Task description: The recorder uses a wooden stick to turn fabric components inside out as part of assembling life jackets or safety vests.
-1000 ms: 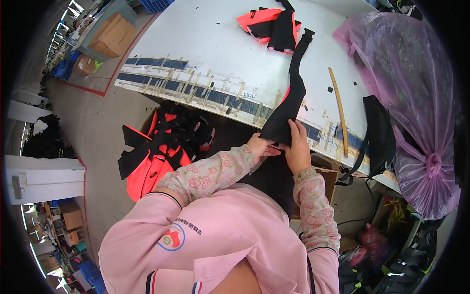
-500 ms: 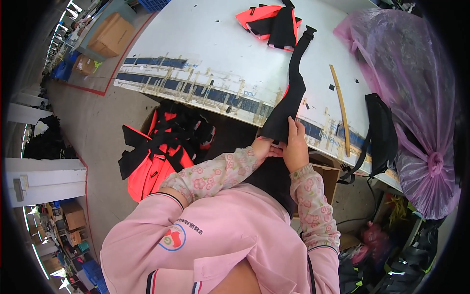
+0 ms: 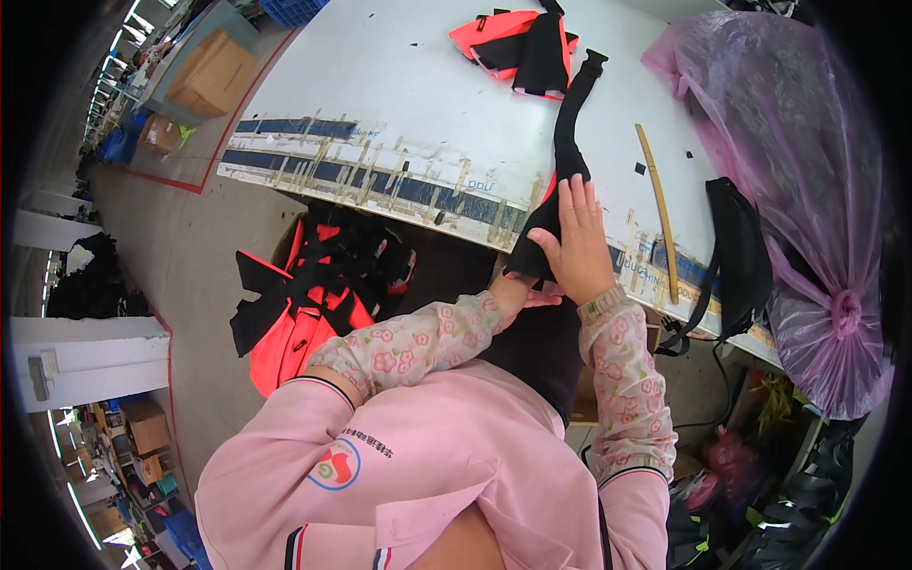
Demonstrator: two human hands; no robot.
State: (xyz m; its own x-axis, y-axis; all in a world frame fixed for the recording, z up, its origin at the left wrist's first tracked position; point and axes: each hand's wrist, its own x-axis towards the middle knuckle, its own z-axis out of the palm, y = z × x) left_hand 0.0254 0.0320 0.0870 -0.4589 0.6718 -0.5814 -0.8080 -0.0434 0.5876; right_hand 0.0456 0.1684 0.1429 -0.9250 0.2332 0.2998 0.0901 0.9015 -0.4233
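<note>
Right hand [image 3: 577, 249] now higher, flat on black strap [image 3: 566, 133].

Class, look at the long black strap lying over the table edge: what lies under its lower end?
The right hand presses on the black strap at the white table edge. The left hand sits beneath the strap's lower end, mostly covered.

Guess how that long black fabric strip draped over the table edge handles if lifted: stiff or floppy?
Probably floppy: the black strip bends over the table edge and hangs down under the right hand. Likely light, since it lies flat and thin. Its buckle-like far end might snag or drag when pulled.
</note>
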